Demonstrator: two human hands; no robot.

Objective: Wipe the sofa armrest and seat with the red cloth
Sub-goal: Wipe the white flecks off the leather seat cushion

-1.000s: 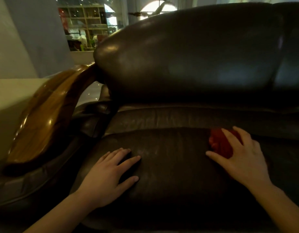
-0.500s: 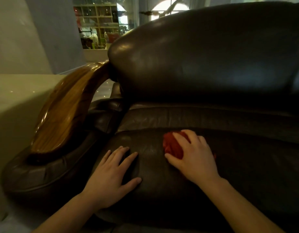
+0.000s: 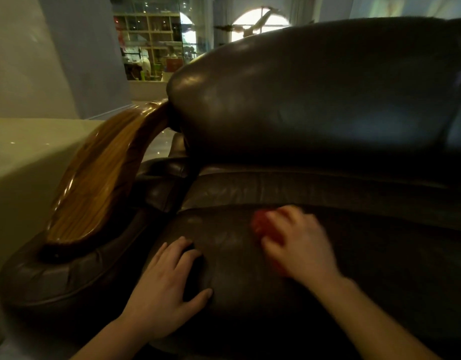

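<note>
Plenty of open seat (image 3: 380,268) off to the right, while the left side is boxed in by the armrest (image 3: 94,193), a curved glossy wood strip over puffy dark leather. The right hand (image 3: 299,245) is blurred, pressed down over the bunched-up red cloth (image 3: 260,227) near the back edge of the seat cushion, fingers curled over it. The left hand (image 3: 167,287) lies flat and spread on the cushion's front left, holding nothing. The backrest (image 3: 315,100) is smooth, shiny, rounded leather.
</note>
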